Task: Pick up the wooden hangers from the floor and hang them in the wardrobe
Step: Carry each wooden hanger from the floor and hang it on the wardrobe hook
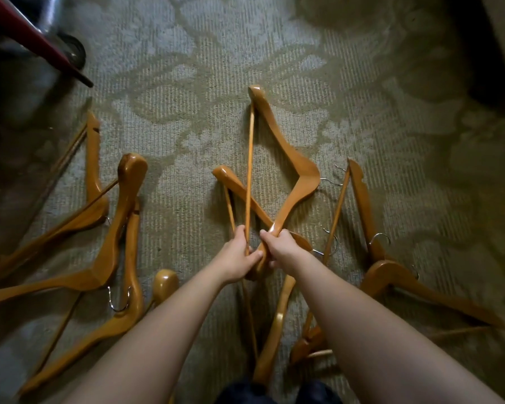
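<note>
Wooden hanger [292, 161]: honey-coloured and glossy, with broad contoured shoulders, a thin round crossbar [249, 170] and a small silver wire hook [328, 182] at the neck. It extends straight out beyond my fingers. I cannot tell whether its far tip rests on the carpet [187, 112]. My left hand [238, 259] is clenched round the near end of the crossbar. My right hand [283, 247], close beside it, is wrapped round the nearer shoulder arm just short of where it meets the bar.

A second hanger [239, 189] of the same make lies flat, crossing under the held one, its rounded end beyond the left fingers. Left of the left fingers I see a loose heap of hangers [108, 243], overlapping at odd angles. Right of the right fingers, further hangers [365, 205] lie side by side and crossed, their hooks showing. Nearer me than the fingers, between my forearms, another hanger [274, 330] runs back toward dark clothing [245, 392].

The carpet has a short ribbed pile, pale grey-green, with a darker leaf pattern. Far beyond the left fingers are a red bar [41, 39] and a small black wheel [75, 52], both blurred.
</note>
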`<state>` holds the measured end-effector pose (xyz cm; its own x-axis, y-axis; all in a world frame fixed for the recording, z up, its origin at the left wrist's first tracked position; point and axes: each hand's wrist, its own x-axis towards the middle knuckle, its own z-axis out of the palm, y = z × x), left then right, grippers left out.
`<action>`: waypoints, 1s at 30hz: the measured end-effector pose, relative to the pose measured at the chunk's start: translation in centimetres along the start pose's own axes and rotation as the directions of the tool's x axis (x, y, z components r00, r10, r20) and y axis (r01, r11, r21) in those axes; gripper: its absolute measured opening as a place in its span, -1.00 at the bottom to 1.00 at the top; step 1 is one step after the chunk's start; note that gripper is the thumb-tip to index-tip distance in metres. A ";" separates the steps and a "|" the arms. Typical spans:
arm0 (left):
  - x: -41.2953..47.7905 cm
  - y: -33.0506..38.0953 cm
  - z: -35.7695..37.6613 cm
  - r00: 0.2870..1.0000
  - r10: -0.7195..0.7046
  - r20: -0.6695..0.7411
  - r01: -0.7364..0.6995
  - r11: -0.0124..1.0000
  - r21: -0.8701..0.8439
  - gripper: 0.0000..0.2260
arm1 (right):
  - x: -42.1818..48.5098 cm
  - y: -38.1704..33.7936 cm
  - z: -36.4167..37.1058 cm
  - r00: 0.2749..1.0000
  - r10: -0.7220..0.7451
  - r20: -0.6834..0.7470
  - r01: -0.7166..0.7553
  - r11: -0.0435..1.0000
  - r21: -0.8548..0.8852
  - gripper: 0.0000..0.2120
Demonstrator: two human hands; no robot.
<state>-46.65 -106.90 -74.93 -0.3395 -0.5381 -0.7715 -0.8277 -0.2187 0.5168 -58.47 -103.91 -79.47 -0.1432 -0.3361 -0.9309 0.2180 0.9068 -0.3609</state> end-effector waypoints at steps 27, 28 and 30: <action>-29.9 13.0 -15.6 0.964 0.106 -0.244 -0.035 0.960 0.277 -0.41 | -38.3 -8.7 -4.7 0.992 -0.104 0.069 0.120 0.952 -0.283 -0.68; -31.4 13.7 -16.5 0.959 0.125 -0.253 -0.044 0.951 0.306 -0.40 | -40.3 -9.1 -4.9 0.990 -0.121 0.072 0.137 0.942 -0.305 -0.68; -34.2 14.9 -18.1 0.949 0.144 -0.280 -0.041 0.938 0.343 -0.40 | -44.2 -10.0 -5.4 0.986 -0.147 0.079 0.165 0.925 -0.341 -0.67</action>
<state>-39.30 -106.49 -34.13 -0.3162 -0.7704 -0.5536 -0.9161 0.0963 0.3892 -59.53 -96.70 -34.39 -0.0965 -0.4845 -0.8694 -0.1514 0.8705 -0.4683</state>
